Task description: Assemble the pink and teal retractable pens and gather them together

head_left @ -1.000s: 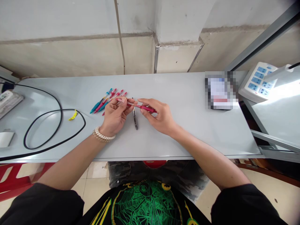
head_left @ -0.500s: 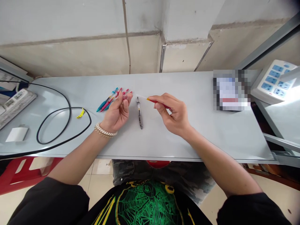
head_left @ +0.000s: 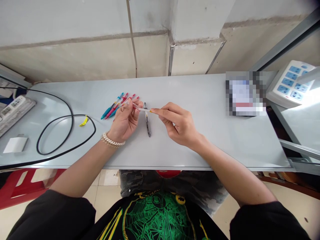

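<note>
My left hand (head_left: 126,118) is closed, pinching a small clear, pinkish pen part (head_left: 135,105) between thumb and fingers. Closed in a pinch, my right hand (head_left: 178,125) has hold of a pen refill (head_left: 144,109), a thin pale tube with yellow by the fingertips. The tube spans the gap between both hands, and its far end meets the pen part at my left fingers. Below it on the table lies a grey and clear pen (head_left: 148,125). Several blue and pink pens (head_left: 112,108) lie together behind my left hand, which partly covers them.
On the left of the grey table (head_left: 200,90), a black cable (head_left: 72,116) with a yellow tag (head_left: 84,121) lies coiled near a white adapter (head_left: 16,144) and a power strip (head_left: 17,108). A blurred-out object (head_left: 243,95) and a white socket block (head_left: 291,83) are on the right.
My right hand has moved slightly left with the refill, whose end now meets the pen part in my left hand. The red length seen at my right fingers is now hidden.
</note>
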Motion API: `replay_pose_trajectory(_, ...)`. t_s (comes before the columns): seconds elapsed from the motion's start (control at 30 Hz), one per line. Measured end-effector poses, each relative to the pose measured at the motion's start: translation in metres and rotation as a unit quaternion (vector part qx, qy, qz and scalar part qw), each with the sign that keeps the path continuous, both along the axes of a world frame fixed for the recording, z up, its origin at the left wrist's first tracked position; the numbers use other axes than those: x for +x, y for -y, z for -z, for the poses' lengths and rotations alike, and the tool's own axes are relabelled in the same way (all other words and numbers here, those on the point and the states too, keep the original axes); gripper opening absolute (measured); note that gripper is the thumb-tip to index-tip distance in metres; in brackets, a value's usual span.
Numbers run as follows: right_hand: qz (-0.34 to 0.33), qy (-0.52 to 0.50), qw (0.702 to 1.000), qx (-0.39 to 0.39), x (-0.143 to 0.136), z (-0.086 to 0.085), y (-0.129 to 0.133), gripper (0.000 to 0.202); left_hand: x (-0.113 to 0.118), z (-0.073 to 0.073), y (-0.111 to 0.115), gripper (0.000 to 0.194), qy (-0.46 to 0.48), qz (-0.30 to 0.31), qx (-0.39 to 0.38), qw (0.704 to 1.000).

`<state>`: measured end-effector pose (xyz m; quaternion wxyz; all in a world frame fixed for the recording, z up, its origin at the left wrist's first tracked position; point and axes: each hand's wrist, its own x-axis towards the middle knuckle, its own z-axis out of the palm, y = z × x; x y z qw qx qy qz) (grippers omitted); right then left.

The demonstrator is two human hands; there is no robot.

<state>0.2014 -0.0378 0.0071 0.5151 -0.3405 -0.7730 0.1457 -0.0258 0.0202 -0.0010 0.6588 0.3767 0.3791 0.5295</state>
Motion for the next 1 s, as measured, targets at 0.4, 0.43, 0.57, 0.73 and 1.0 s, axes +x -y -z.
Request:
replay_pose_trajectory(0.4,0.053,0.024,0.998,0.011,-0.011,0.003,0.003,0.024,0.017,-0.002,0.013,0.036,-0.037,-0.003,0.060,0.998)
replay_pose_trajectory(0.43,0.050,0.013,0.999,0.008,-0.011,0.004,0.002,0.022,0.017,-0.002,0.013,0.037,-0.035,-0.004,0.056,0.998)
replay_pose_trajectory(0.57,0.068,-0.033,0.997,-0.027,-0.009,0.006,-0.001,0.016,0.017,-0.003,0.012,0.040,-0.013,0.004,0.056,0.998)
replay_pose_trajectory(0.73,0.068,-0.031,0.996,-0.055,-0.007,0.005,-0.003,0.019,0.016,-0.005,0.013,0.037,-0.028,-0.005,0.064,0.998)
replay_pose_trajectory(1.0,0.059,-0.032,0.997,-0.049,-0.004,0.001,-0.003,0.018,0.014,-0.005,0.012,0.037,-0.019,-0.010,0.072,0.997)
